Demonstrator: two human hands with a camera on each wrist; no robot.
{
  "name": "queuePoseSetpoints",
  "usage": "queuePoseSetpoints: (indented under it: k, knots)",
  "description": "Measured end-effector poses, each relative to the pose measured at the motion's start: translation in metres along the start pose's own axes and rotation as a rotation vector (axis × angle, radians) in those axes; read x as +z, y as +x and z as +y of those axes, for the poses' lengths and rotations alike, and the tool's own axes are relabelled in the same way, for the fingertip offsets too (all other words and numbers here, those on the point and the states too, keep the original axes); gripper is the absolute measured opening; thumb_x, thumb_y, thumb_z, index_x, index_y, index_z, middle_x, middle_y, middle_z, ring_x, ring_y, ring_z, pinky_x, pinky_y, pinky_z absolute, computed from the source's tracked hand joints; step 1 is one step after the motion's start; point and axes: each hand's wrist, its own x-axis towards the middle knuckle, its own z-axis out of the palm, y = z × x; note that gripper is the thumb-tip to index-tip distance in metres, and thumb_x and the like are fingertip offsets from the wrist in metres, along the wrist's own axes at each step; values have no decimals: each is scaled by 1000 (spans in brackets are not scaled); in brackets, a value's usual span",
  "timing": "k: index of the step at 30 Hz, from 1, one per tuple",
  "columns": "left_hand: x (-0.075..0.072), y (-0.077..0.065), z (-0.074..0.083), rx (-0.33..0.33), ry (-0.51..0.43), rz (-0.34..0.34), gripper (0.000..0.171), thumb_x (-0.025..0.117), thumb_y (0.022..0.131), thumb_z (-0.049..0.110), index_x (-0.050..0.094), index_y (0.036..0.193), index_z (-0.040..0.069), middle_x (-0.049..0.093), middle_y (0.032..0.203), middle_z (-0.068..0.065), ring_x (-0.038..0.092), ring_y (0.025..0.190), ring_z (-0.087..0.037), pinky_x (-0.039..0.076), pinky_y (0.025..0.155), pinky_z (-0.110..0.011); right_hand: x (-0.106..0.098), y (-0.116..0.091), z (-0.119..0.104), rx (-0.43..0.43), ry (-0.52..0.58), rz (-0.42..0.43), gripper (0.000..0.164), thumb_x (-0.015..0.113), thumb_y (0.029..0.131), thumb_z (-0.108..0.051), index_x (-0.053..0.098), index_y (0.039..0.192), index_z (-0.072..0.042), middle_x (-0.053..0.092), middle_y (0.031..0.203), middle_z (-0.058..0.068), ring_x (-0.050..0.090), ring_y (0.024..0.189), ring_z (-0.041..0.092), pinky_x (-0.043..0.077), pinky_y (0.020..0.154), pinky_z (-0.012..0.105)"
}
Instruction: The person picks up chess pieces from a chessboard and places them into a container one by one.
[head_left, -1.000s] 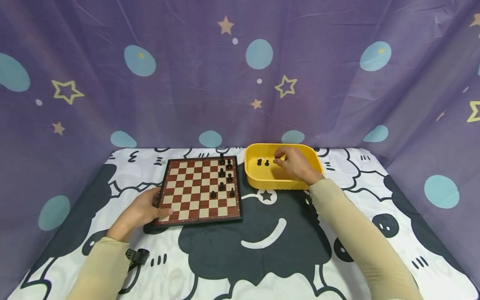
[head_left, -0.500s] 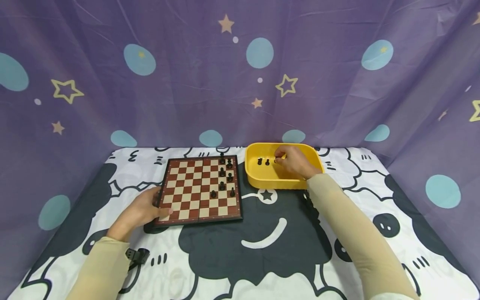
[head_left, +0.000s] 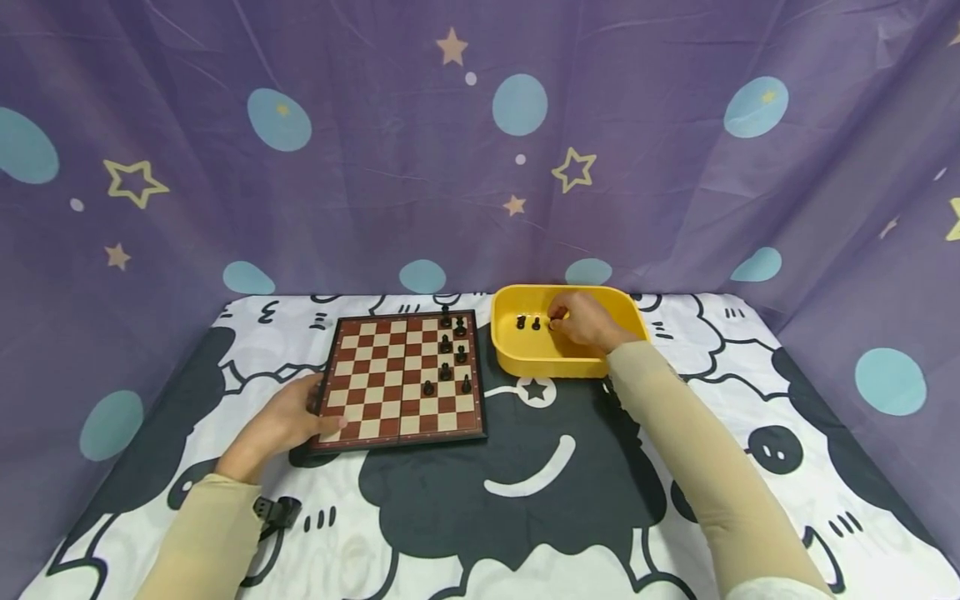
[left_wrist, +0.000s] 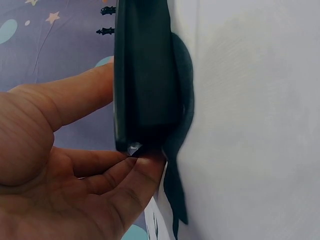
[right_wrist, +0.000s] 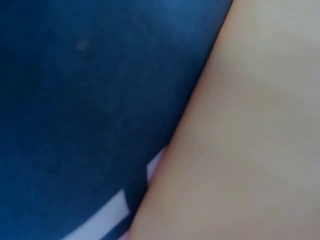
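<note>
My left hand (head_left: pixel 281 419) grips the near left corner of a brown-and-cream chessboard (head_left: pixel 367 379), thumb on top. In the left wrist view the fingers lie along the board's dark side (left_wrist: pixel 147 75). Several black chess pieces (head_left: pixel 446 343) stand on the board's right part. Inside a yellow tray (head_left: pixel 555 368), my right hand (head_left: pixel 587 320) pinches a small black chess piece (head_left: pixel 552 324) mostly hidden by the fingertips. Two more black pieces (head_left: pixel 528 322) lie just left of those fingers. The right wrist view shows only blurred forearm and dark cloth.
A white-and-black cartoon cloth (head_left: pixel 510 483) covers the table. Behind it hangs a purple curtain (head_left: pixel 360 167) with stars and blue dots. The tray stands just right of the board. A black wrist device (head_left: pixel 277 512) sits by the left sleeve.
The right forearm has shifted slightly left, while its hand stays low in the tray with fingers at the same spot. The left hand and the board hold still.
</note>
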Motion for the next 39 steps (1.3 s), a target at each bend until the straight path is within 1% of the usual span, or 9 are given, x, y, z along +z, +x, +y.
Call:
queuePoseSetpoints:
  k: [3,7,16,25,30,35,39]
  knots:
    - [1,0,0,-1,-3,1,87,79,80,24,30,141,-11,58,113,-27,58,98,-34,45,83,-51,1,1,1,-12,-16,-9,13,68,86,-3,69,98,0,68,94,10,61,90,25,47,85,41]
    - [1,0,0,-1,-3,4,86,79,80,24,30,141,-11,57,113,-26,58,99,-34,45,83,-51,3,3,3,-3,-25,-15,13,67,86,-4,69,99,-2,68,95,10,61,90,25,47,86,41]
    - [0,1,0,-7,9,-1,88,79,79,25,29,141,-12,57,111,-26,57,97,-34,45,82,-50,5,4,3,43,-26,-26,15,67,86,-7,69,101,-4,68,95,9,60,91,24,46,87,41]
    - [1,1,0,-9,12,9,86,79,79,24,30,141,-12,57,110,-26,56,98,-34,44,83,-51,3,3,3,67,-9,-31,23,68,85,-11,67,107,-3,68,99,10,59,94,26,44,90,42]
    - [1,1,0,-4,10,11,87,79,79,24,30,141,-12,57,111,-26,56,98,-35,43,84,-52,0,2,0,115,13,-34,26,68,86,-15,66,110,-5,66,104,10,57,96,27,43,92,43]
    - [1,1,0,-2,4,13,86,79,79,23,31,141,-12,57,111,-26,56,98,-35,44,83,-51,-4,-2,-4,176,53,-31,24,65,90,-24,65,109,-10,63,106,7,54,96,26,42,92,43]
    - [2,1,0,-4,6,12,85,79,79,23,31,141,-11,57,111,-25,56,98,-34,44,83,-51,-8,-7,-5,157,60,-17,19,62,92,-25,66,104,-11,64,104,6,55,93,25,43,87,41]
